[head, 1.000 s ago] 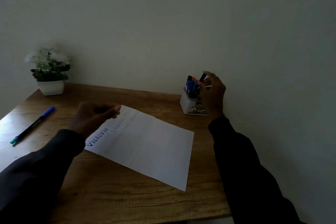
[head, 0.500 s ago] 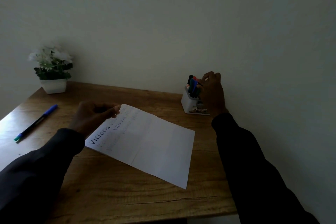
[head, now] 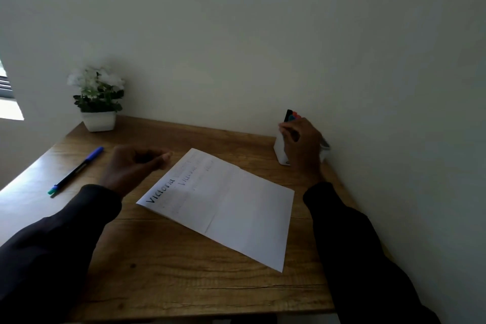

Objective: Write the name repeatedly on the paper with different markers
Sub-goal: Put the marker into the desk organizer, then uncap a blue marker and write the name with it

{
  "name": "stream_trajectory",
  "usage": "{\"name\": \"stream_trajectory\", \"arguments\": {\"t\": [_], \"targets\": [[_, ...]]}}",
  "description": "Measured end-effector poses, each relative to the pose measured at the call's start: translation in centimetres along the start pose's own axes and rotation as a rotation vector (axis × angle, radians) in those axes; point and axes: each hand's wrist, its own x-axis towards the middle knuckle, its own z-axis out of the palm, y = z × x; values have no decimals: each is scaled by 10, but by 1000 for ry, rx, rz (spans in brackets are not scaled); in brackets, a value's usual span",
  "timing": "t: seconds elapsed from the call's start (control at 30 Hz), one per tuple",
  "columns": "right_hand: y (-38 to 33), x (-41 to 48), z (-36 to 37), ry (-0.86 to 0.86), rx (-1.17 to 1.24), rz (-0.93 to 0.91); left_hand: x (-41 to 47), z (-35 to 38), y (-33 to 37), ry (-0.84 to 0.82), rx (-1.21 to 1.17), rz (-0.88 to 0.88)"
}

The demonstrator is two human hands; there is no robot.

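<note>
A white sheet of paper (head: pixel 231 205) lies at an angle on the wooden desk (head: pixel 184 271), with "Victoria" written in dark ink along its left edge and fainter copies beside it. My left hand (head: pixel 131 166) hovers just left of the sheet with loosely curled fingers, holding nothing and not touching the paper. My right hand (head: pixel 302 144) wraps over the white marker holder (head: pixel 279 151) at the back right. Black, blue and red marker tops (head: pixel 291 115) stick up behind its fingers. Whether those fingers grip a marker is hidden.
A black pen with a blue cap and green end (head: pixel 76 169) lies on the desk's left side. A white pot of white flowers (head: pixel 98 113) stands in the back left corner. The wall runs close behind and along the right of the desk.
My left hand let go of the paper's corner and drew back to the left. My right hand lowered the black marker into the holder and now covers the holder.
</note>
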Motion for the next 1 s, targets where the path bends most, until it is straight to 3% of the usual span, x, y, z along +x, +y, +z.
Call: {"name": "stream_trajectory", "arguments": {"t": [0.1,0.4,0.8,1.0], "targets": [[-32,-14,13,-153,249,90,-4,-7,-3,-2,-3,0],[-113,-38,50,-513,507,178,-24,-34,-5,63,59,67],[-192,-44,118,-727,547,34,-64,-108,-28,209,-5,64],[-245,-45,167,-826,441,-271,-78,-137,-44,288,-76,-4]]}}
